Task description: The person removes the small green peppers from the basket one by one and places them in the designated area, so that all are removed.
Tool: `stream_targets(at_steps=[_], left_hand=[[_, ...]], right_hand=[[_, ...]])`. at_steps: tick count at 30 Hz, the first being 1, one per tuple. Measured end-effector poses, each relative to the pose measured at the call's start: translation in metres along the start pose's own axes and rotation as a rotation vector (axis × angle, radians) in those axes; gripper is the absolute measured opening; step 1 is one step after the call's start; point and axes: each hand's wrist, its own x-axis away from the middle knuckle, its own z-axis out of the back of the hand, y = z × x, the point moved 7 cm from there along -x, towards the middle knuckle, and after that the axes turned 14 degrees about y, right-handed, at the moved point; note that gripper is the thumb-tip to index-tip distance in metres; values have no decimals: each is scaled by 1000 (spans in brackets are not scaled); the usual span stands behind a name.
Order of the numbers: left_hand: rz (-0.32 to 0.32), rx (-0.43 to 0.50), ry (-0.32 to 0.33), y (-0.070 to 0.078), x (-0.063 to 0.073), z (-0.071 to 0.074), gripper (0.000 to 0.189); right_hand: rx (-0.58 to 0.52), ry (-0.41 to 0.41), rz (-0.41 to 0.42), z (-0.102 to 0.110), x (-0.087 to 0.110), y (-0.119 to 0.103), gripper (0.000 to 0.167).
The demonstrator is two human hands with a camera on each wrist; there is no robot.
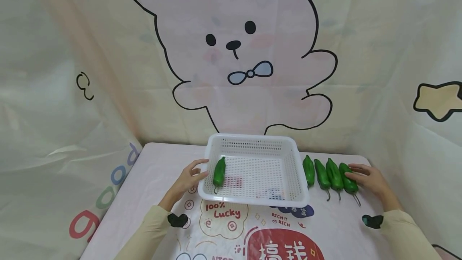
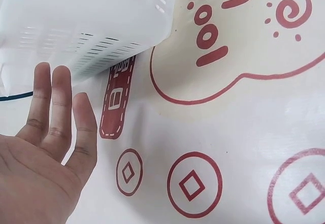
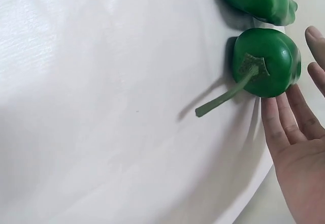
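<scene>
A white perforated plastic basket [image 1: 252,202] stands at the middle back of the table, with one green pepper [image 1: 219,171] lying inside near its left wall. My left hand [image 1: 188,178] is at the basket's left side, its fingers extended right by the wall; the left wrist view shows the palm facing the basket. To the right of the basket, several green peppers [image 1: 334,175] lie in a row, stems toward me. At the outermost pepper [image 3: 269,56], my right hand [image 1: 371,179] has its fingers stretched along the side, the thumb spread apart from them.
A white printed cloth [image 1: 223,246] with red lettering and cartoons covers the table. Behind it hangs a curtain [image 1: 245,103] with a large cartoon animal, and more sheeting closes both sides. A dark cable [image 1: 447,250] shows at the lower right.
</scene>
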Motion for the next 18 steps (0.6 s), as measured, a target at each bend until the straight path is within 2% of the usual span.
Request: stream_targets(at_steps=[6, 12, 18], left_hand=[[8, 11, 5, 0, 0, 0, 55], [3, 15, 6, -1, 1, 1, 54], [1, 7, 2, -1, 1, 0, 53]], right_hand=[[-31, 36, 10, 5, 6, -1, 69], [-78, 62, 54, 14, 12, -14, 60], [-130, 152, 92, 29, 16, -30, 48]])
